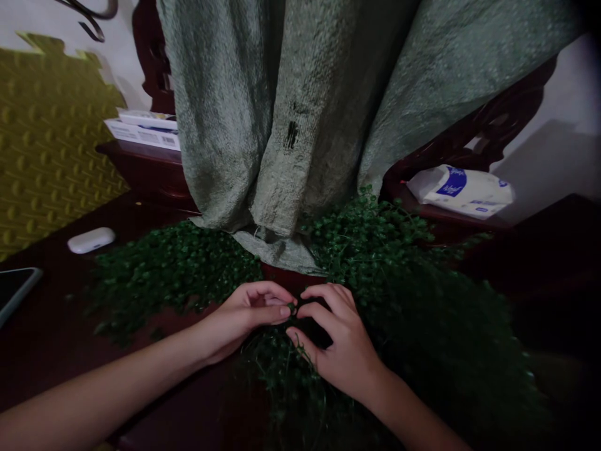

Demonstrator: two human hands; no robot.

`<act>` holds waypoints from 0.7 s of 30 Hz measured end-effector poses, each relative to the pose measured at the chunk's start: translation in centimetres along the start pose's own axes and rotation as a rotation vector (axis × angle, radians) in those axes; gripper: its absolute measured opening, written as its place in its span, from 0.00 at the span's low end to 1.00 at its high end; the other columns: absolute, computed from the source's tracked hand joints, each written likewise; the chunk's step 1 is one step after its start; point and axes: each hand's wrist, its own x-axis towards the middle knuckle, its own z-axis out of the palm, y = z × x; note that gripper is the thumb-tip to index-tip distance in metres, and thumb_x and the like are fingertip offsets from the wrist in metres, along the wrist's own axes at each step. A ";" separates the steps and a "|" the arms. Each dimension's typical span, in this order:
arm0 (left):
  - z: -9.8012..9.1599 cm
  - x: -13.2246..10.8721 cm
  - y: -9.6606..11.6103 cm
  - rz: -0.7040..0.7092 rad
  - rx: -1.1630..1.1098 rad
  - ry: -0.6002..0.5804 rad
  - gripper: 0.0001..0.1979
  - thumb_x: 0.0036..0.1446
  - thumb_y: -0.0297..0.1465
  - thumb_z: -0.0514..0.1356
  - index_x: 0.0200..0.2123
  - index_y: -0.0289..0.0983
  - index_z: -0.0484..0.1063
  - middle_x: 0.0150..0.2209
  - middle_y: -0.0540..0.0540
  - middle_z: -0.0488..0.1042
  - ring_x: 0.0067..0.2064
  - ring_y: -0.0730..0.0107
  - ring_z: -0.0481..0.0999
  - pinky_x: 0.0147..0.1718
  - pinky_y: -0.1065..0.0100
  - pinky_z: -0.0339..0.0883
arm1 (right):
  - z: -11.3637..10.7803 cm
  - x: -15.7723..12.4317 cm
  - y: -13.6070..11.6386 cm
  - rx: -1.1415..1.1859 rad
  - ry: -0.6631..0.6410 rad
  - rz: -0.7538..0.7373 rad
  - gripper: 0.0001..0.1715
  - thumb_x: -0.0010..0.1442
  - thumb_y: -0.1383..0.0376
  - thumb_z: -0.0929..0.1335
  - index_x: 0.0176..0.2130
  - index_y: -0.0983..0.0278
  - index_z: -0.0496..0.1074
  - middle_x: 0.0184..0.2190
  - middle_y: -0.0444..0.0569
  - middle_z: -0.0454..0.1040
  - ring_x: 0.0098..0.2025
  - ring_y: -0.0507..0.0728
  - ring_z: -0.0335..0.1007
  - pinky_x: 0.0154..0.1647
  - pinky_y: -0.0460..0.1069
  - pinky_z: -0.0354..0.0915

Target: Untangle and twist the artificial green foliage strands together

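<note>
A heap of dark green small-leaved sprigs spreads across a dark wooden table, with a second mound to the left. My left hand and my right hand meet at the middle of the pile. Both pinch the same thin green sprig between thumb and forefinger, fingertips almost touching. My right palm rests on the foliage; my left wrist lies on bare wood.
A grey-green curtain hangs down onto the table behind the greenery. A white earbud case and a phone lie at the left. A tissue pack sits on carved wooden furniture at right, boxes at back left, and a yellow foam mat.
</note>
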 end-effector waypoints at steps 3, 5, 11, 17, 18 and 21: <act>0.3 -0.3 0.2 -0.039 -0.025 -0.001 0.10 0.44 0.30 0.72 0.32 0.35 0.79 0.31 0.49 0.76 0.35 0.74 0.74 0.37 0.74 0.68 | 0.4 -0.1 0.1 0.006 -0.021 0.017 0.08 0.55 0.68 0.70 0.38 0.62 0.71 0.42 0.50 0.70 0.45 0.59 0.66 0.48 0.57 0.62; 0.5 -0.4 0.3 -0.060 -0.022 -0.013 0.09 0.45 0.30 0.72 0.32 0.35 0.80 0.31 0.49 0.75 0.35 0.74 0.74 0.39 0.73 0.69 | 0.5 -0.1 0.1 0.007 -0.027 0.014 0.09 0.54 0.72 0.69 0.37 0.62 0.71 0.41 0.50 0.70 0.45 0.58 0.66 0.48 0.56 0.63; 0.2 -0.1 0.0 -0.040 0.008 -0.017 0.07 0.47 0.30 0.70 0.32 0.36 0.80 0.32 0.49 0.76 0.36 0.75 0.74 0.38 0.75 0.68 | 0.5 0.0 0.1 0.034 -0.028 -0.014 0.09 0.57 0.70 0.69 0.40 0.62 0.69 0.36 0.47 0.72 0.39 0.56 0.68 0.51 0.57 0.62; 0.1 0.1 0.0 -0.034 0.060 -0.006 0.06 0.47 0.28 0.69 0.31 0.35 0.79 0.32 0.48 0.76 0.36 0.74 0.73 0.37 0.75 0.66 | 0.3 0.0 -0.2 0.025 0.033 -0.097 0.09 0.61 0.73 0.66 0.40 0.60 0.70 0.33 0.45 0.75 0.35 0.53 0.70 0.50 0.55 0.64; 0.2 0.0 0.1 -0.042 0.048 -0.009 0.06 0.47 0.28 0.69 0.31 0.35 0.80 0.33 0.48 0.76 0.36 0.72 0.73 0.38 0.74 0.66 | 0.3 0.0 -0.2 0.017 0.036 -0.109 0.11 0.61 0.74 0.65 0.40 0.60 0.70 0.32 0.45 0.75 0.35 0.53 0.70 0.49 0.56 0.64; 0.3 -0.1 0.3 -0.071 -0.030 -0.021 0.08 0.47 0.30 0.68 0.33 0.35 0.80 0.34 0.46 0.78 0.39 0.70 0.75 0.42 0.71 0.68 | 0.4 0.0 -0.2 0.013 0.046 -0.087 0.11 0.61 0.76 0.64 0.38 0.61 0.70 0.31 0.46 0.74 0.33 0.54 0.69 0.46 0.55 0.65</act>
